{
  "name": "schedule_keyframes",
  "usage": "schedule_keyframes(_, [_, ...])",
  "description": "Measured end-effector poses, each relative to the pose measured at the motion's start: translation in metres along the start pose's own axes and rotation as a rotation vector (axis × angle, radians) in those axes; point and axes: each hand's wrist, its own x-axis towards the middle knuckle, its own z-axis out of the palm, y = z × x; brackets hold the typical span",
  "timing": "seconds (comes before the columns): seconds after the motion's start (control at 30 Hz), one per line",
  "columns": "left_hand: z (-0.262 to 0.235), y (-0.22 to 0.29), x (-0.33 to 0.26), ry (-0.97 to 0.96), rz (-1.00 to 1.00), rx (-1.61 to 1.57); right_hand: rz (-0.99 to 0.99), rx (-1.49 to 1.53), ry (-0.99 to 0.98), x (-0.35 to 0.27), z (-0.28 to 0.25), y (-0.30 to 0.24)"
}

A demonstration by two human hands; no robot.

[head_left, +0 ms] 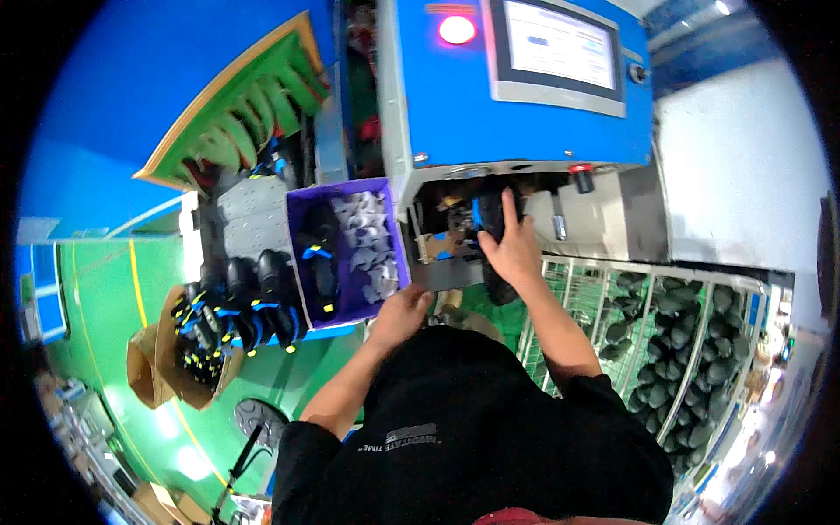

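My right hand [514, 252] grips a black shoe [499, 284] with a blue patch, thumb on one side and fingers stretched along it. The shoe stands lengthwise in the opening under the blue machine [446, 105]; its far end is in shadow. My left hand [401, 317] is closed, fingers curled, by the metal plate [451, 277] at the machine's front and the near corner of a purple box [350, 319]. Whatever its fingers hold, if anything, is hidden. Inside that box lie another black shoe [322, 262] and several grey curved pieces [367, 232].
Several black shoes [271, 293] stand left of the box, beside open cartons [162, 367]. A wire rack [604, 302] of dark rounded pieces [674, 350] is at the right. Above the opening are a lit screen [560, 44] and a red-topped knob [581, 175]. A round stool [261, 420] stands lower left.
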Motion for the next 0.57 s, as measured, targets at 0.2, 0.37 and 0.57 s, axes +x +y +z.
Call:
schedule_keyframes(0.2, [-0.007, 0.002, -0.007, 0.054, -0.022, -0.022, -0.115, -0.034, 0.201, -0.005, 0.028, 0.011])
schedule_keyframes(0.37, [-0.006, -0.004, -0.007, 0.007, 0.001, -0.032, -0.192, 0.026, 0.443, -0.014, 0.047, 0.023])
schedule_keyframes(0.57, [0.012, 0.002, 0.018, -0.115, 0.03, 0.025, -0.232, 0.307, 0.492, -0.052, 0.064, 0.051])
